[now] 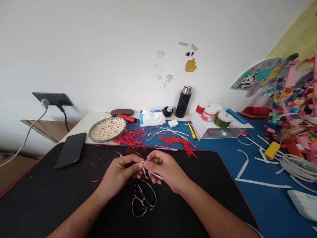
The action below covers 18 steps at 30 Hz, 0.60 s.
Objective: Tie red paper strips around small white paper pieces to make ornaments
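My left hand (121, 172) and my right hand (162, 168) meet over the black mat (49, 198), fingertips pinched together on a thin white paper strip (154, 173). The strip runs from the pinch down to the right under my right fingers. Black-handled scissors (143, 198) lie on the mat just below both hands. Loose red paper strips (138, 137) are scattered beyond the hands, near the mat's far edge.
A black phone (71, 154) lies on the mat at the left. Behind it stand a woven tray (107, 129), a tissue pack (151, 118), a black flask (183, 101) and several paint jars (210, 112). White strips (257, 182) and coloured paper craft (294, 99) crowd the blue mat at the right.
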Each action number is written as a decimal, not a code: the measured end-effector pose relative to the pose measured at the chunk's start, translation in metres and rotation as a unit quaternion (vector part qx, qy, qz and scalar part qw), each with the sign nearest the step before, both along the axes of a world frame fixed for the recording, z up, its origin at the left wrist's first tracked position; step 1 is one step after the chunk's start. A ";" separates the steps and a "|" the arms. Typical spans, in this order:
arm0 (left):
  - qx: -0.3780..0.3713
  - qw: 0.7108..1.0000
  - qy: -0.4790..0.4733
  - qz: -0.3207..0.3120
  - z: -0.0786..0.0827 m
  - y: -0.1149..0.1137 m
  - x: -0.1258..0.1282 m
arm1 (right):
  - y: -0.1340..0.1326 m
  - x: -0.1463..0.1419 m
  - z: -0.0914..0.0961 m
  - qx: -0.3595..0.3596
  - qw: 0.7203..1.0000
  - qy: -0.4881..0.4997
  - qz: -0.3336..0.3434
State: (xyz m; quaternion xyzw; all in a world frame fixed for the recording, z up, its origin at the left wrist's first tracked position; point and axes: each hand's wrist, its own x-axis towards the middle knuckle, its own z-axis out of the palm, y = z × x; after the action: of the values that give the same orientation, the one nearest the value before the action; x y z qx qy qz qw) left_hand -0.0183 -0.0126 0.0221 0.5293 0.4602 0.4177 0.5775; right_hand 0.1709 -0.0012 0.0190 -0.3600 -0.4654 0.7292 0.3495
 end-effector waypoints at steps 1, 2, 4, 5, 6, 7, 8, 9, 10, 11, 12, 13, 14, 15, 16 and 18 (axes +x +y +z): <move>0.002 1.000 0.003 -0.003 0.001 0.000 0.000 | 0.000 0.000 0.000 -0.004 1.000 0.002 0.004; 0.004 1.000 0.005 -0.005 0.001 0.000 0.001 | 0.000 0.000 0.001 -0.009 1.000 0.003 0.008; 0.009 1.000 0.007 -0.005 0.002 -0.001 0.001 | 0.000 0.000 0.001 -0.017 1.000 0.005 0.013; 0.011 1.000 0.006 -0.005 0.003 -0.001 0.001 | 0.000 0.000 0.001 -0.021 1.000 0.006 0.014; 0.013 1.000 0.006 -0.007 0.003 -0.001 0.001 | 0.000 0.000 0.001 -0.024 1.000 0.008 0.015; 0.017 1.000 0.005 -0.011 0.004 -0.001 0.001 | 0.000 0.000 0.000 -0.028 0.999 0.010 0.016; 0.019 1.000 0.005 -0.015 0.004 -0.001 0.001 | 0.000 0.000 0.000 -0.031 0.999 0.014 0.018; 0.021 1.000 0.004 -0.018 0.004 -0.001 0.001 | -0.001 0.000 -0.001 -0.034 0.999 0.018 0.019; 0.023 1.000 0.002 -0.021 0.004 -0.002 0.001 | -0.001 0.000 -0.001 -0.037 0.999 0.022 0.020; 0.024 0.999 -0.001 -0.023 0.004 -0.002 0.001 | -0.001 0.000 -0.001 -0.041 0.999 0.024 0.021; 0.025 0.999 -0.003 -0.023 0.004 -0.002 0.001 | 0.000 0.000 -0.002 -0.044 0.998 0.025 0.022; 0.026 0.999 -0.005 -0.022 0.003 -0.002 0.001 | 0.000 0.000 -0.002 -0.047 0.998 0.026 0.023; 0.027 0.999 -0.006 -0.022 0.003 -0.002 0.001 | 0.000 -0.001 -0.002 -0.050 0.998 0.028 0.024; 0.029 0.999 -0.007 -0.022 0.003 -0.002 0.001 | 0.000 -0.001 -0.002 -0.053 0.998 0.032 0.025; 0.029 0.999 -0.007 -0.022 0.002 -0.002 0.001 | -0.001 -0.001 -0.003 -0.055 0.997 0.037 0.026; 0.030 0.999 -0.007 -0.024 0.002 -0.002 0.001 | -0.001 -0.002 -0.004 -0.056 0.997 0.046 0.028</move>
State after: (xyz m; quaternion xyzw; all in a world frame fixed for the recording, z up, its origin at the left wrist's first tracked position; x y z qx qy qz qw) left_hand -0.0174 -0.0142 0.0237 0.5543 0.4302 0.4217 0.5743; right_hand 0.1688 -0.0022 0.0151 -0.3319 -0.4174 0.7792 0.3294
